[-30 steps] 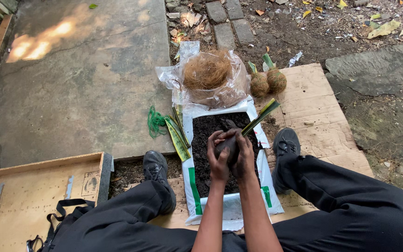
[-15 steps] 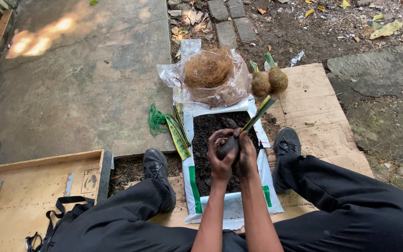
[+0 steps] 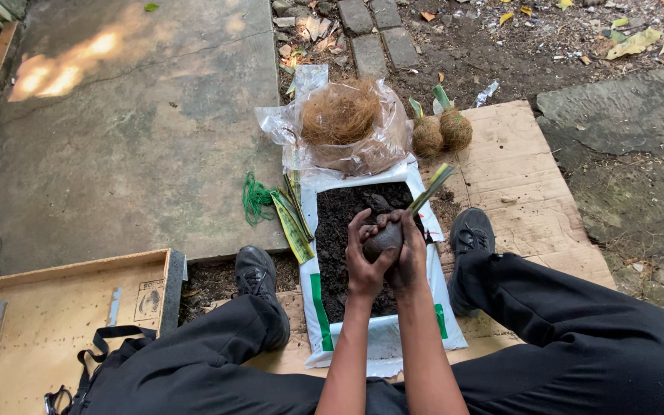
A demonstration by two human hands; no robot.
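Both my hands press a dark soil ball (image 3: 383, 240) with a green striped leaf (image 3: 429, 189) sticking up and to the right. My left hand (image 3: 363, 261) cups its left side. My right hand (image 3: 411, 253) wraps its right side. They hover over an opened white bag of dark soil (image 3: 347, 230) lying between my legs. Beyond the bag sits a clear plastic bag of brown coconut fibre (image 3: 343, 115). Two finished fibre-wrapped balls with green shoots (image 3: 441, 131) rest on the cardboard to its right.
Green string (image 3: 255, 198) and cut striped leaves (image 3: 293, 219) lie left of the soil bag. Cardboard sheet (image 3: 532, 177) under my right leg; wooden box (image 3: 40, 323) with a black strap at lower left. My black shoes (image 3: 255, 273) flank the bag. Concrete slab and stones behind.
The hands have barely shifted; they keep squeezing the soil ball in the same place, the leaf tilting slightly.
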